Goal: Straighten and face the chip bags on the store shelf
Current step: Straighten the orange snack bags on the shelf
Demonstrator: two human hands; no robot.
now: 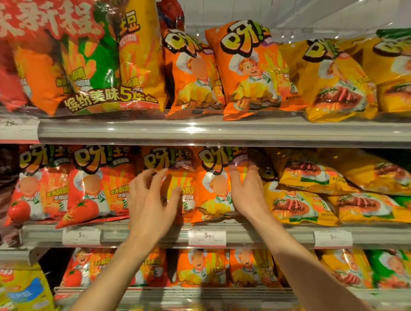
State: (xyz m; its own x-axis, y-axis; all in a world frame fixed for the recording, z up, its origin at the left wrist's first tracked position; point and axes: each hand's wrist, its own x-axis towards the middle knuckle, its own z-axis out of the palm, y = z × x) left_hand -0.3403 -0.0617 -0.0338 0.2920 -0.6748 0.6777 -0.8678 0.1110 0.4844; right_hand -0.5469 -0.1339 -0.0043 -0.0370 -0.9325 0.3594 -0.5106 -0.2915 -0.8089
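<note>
Two orange chip bags stand side by side on the middle shelf (252, 234). My left hand (152, 202) lies over the left orange bag (174, 181) with fingers spread and slightly bent, fingertips near its top edge. My right hand (246, 191) rests with straight fingers against the right side of the right orange bag (213, 186). Neither hand clearly grips a bag. Both orange bags stand upright, fronts facing out.
Red tomato bags (90, 184) stand to the left. Yellow steak-flavour bags (305, 192) lie tilted and piled to the right. The upper shelf (198, 129) holds orange (249, 68) and yellow bags and a large multipack (85, 54). White price tags (207, 238) hang on the rail. More bags fill the lower shelf.
</note>
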